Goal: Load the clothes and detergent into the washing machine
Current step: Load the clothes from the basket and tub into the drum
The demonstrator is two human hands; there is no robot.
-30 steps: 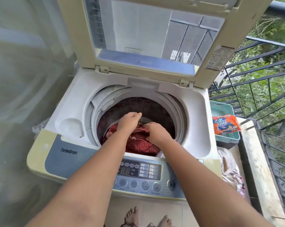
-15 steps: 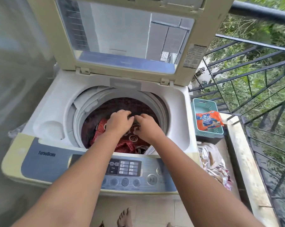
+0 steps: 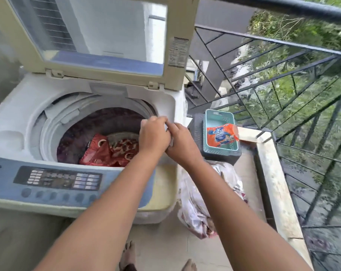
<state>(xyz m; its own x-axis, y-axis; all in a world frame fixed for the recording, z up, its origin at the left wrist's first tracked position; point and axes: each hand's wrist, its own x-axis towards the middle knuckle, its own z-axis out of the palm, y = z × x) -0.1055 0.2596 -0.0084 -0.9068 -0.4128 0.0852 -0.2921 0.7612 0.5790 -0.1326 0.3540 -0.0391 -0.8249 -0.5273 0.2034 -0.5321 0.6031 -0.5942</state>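
Both hands are up out of the drum [image 3: 77, 132] now, over at its right rim. The left hand [image 3: 154, 133] and right hand [image 3: 180, 140] meet knuckle to knuckle, each grip curled narrow; whether they pinch anything, I cannot tell. The red cloth [image 3: 105, 153] lies inside the washing machine [image 3: 9, 118]. The detergent packet [image 3: 222, 134] sits to their right in the teal basket [image 3: 219, 117], long axis crosswise, with the right hand nearer.
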